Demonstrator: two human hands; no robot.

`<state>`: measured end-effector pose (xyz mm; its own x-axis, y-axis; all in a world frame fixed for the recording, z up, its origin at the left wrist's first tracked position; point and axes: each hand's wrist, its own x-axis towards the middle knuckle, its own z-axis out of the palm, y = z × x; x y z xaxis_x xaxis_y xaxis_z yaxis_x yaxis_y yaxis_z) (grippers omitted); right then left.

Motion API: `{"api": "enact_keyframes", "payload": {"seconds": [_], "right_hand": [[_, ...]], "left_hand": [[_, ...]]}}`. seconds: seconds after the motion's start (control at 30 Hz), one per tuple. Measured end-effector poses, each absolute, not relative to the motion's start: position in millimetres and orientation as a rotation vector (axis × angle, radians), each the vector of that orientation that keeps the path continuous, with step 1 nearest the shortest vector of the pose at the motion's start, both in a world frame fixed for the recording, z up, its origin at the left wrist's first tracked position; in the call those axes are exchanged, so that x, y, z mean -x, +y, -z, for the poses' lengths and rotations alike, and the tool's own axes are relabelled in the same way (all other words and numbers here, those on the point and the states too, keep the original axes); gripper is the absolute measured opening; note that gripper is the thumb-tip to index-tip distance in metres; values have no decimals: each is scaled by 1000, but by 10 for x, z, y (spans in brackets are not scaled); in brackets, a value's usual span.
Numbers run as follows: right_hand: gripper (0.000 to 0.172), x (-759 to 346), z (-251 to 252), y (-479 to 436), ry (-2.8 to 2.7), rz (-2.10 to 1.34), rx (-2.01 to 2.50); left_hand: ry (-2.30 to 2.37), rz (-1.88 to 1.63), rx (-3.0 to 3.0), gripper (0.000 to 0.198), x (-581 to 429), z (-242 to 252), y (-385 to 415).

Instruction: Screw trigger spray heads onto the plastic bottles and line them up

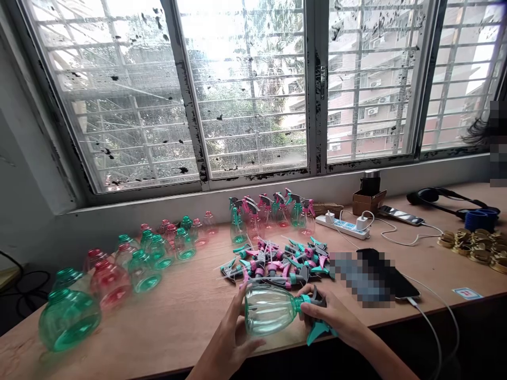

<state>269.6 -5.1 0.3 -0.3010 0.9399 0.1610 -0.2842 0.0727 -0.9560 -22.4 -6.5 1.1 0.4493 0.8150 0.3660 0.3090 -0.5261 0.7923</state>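
A clear green spray bottle lies sideways in the air near the table's front edge, held between both hands. My left hand grips its base end, thumb below and fingers behind. At the neck, my right hand is closed around the grey and teal trigger sprayer, whose collar meets the bottle's mouth. Whether the collar is fully screwed on I cannot tell. Just beyond the hands is a heap of loose pink, teal and grey trigger sprayers with thin tubes.
Left on the table stand several green and red bottles without sprayers. Assembled spray bottles stand by the window wall. To the right are a power strip, charging phones, headphones and gold-coloured pieces.
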Motion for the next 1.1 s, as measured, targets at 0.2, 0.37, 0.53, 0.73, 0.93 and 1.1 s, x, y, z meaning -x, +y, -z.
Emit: {"api": "enact_keyframes", "payload": {"seconds": [0.2, 0.37, 0.53, 0.73, 0.93, 1.1], "right_hand": [[44, -2691, -8, -53, -1276, -1466, 752], [43, -2693, -24, -54, -1280, -1468, 751], [43, -2701, -29, -59, -1276, -1480, 753], [43, -2707, -21, -59, -1278, -1468, 757], [44, -2707, -14, -58, -1287, -1478, 757], [45, -2703, -8, -50, -1291, -1473, 764]], "left_hand": [[1029, -972, -2132, 91, 270, 2, -43], [1047, -985, -2208, 89, 283, 7, -48], [1031, -992, -2203, 88, 256, -46, -82], [1052, -1022, -2151, 84, 233, -58, -101], [1041, -1021, -2168, 88, 234, -52, -95], [1071, -1012, -2225, 91, 247, -30, -77]]}}
